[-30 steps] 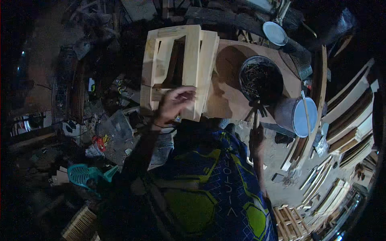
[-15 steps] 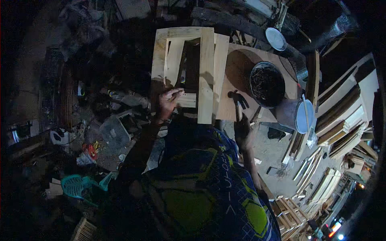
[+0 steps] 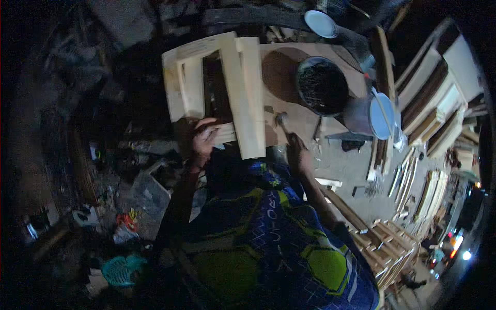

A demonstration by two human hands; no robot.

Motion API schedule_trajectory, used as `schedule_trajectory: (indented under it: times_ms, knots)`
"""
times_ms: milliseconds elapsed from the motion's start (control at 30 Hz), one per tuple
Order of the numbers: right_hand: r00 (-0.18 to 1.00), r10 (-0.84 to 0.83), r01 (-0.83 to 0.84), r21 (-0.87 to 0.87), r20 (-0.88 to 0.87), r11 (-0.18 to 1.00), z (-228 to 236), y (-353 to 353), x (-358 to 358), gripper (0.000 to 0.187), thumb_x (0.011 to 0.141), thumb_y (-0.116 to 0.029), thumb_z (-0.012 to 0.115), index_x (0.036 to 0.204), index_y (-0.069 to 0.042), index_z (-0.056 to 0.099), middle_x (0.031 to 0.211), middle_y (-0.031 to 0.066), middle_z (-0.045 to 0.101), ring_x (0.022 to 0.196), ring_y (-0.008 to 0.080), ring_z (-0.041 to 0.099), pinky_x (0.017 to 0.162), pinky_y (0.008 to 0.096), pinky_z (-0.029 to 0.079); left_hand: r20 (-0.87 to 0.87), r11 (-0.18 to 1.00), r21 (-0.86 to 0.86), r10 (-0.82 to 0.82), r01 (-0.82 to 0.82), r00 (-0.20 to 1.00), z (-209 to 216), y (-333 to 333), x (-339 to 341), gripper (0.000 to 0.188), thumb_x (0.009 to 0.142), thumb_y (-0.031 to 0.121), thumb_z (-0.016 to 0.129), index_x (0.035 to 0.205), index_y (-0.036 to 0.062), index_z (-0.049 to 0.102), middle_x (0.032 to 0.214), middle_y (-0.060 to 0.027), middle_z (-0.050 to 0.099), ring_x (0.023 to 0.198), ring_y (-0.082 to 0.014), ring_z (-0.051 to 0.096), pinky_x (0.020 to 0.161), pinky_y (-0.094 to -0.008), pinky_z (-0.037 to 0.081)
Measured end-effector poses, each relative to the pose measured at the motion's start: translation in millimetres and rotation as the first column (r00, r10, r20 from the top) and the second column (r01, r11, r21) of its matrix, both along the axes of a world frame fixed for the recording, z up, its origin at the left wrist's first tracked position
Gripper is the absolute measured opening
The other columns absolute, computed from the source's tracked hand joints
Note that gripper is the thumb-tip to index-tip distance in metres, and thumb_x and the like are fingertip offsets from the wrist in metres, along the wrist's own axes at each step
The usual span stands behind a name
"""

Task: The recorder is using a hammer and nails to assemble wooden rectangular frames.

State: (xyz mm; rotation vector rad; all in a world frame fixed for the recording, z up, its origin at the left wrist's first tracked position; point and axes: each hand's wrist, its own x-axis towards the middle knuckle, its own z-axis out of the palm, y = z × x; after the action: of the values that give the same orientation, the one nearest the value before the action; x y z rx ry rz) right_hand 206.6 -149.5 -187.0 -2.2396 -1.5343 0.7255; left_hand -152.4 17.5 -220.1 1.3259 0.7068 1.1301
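Note:
A pale wooden frame (image 3: 243, 98) made of flat boards lies in front of me, with a short slat (image 3: 224, 134) crossing its near end. At the left end of that slat is my left hand (image 3: 203, 142), its fingers bent and drawn together; blur and shadow hide whatever is between them. To the right of the frame, my right hand (image 3: 298, 155) is closed around the handle of a hammer (image 3: 281, 121). The hammer's head points away from me, above the brown board.
A dark round container (image 3: 323, 85) of nails or similar thin bits stands on the brown board (image 3: 276, 57). Beside it is a bucket with a pale blue lid (image 3: 382, 116). Stacked timber (image 3: 434, 119) is at right, slatted woodwork (image 3: 387, 243) lower right, a green plastic chair (image 3: 124, 269) lower left.
The view has swung, so the frame and containers sit further left and the frame looks tilted. My right hand has brought the hammer nearer the frame. My left hand stays by the short slat.

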Motion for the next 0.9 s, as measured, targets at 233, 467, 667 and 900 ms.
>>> schedule_trajectory:
  times_ms: [233,467,667,900]
  knots:
    - [0.947,0.163,-0.277,0.452,0.275,0.848,-18,76,47,0.025,0.092,-0.018,0.057,0.115,-0.009,0.062,0.114,0.0167,0.060,0.097,0.0368,0.059,0.084,0.0451,0.050,-0.023,0.912,-0.361,-0.220,0.197,0.975,95,16,0,0.057,0.092,0.017,0.070,0.140,0.0002,0.044,0.137,-0.0139,0.050,0.113,-0.0229,0.060,0.091,-0.0414,0.056]
    - [0.985,-0.088,0.051,0.236,0.150,0.971,-10,138,160,0.020,0.092,-0.022,0.053,0.089,-0.005,0.064,0.082,0.0206,0.065,0.076,0.0434,0.063,0.064,0.0513,0.051,-0.579,0.960,0.183,0.281,-0.214,0.765,173,-1,56,0.060,0.098,0.032,0.061,0.145,0.0020,0.039,0.138,-0.0172,0.050,0.124,-0.0255,0.054,0.101,-0.0410,0.047]
    - [0.980,0.097,-0.152,0.332,0.174,0.931,-31,146,176,0.021,0.086,-0.024,0.059,0.087,-0.004,0.066,0.078,0.0220,0.065,0.076,0.0395,0.065,0.063,0.0501,0.052,-0.517,0.942,0.218,0.332,-0.253,0.789,176,-12,121,0.042,0.101,0.028,0.056,0.131,-0.0014,0.052,0.129,-0.0151,0.058,0.120,-0.0229,0.056,0.102,-0.0374,0.044]
    - [0.935,0.150,-0.208,0.156,0.321,0.966,-28,185,133,0.013,0.089,-0.020,0.059,0.090,-0.010,0.069,0.076,0.0115,0.066,0.068,0.0290,0.063,0.052,0.0401,0.050,-0.394,0.990,0.034,0.136,-0.134,0.909,137,-28,172,0.032,0.102,0.024,0.055,0.126,0.0018,0.058,0.115,-0.0120,0.064,0.102,-0.0208,0.063,0.090,-0.0346,0.049]
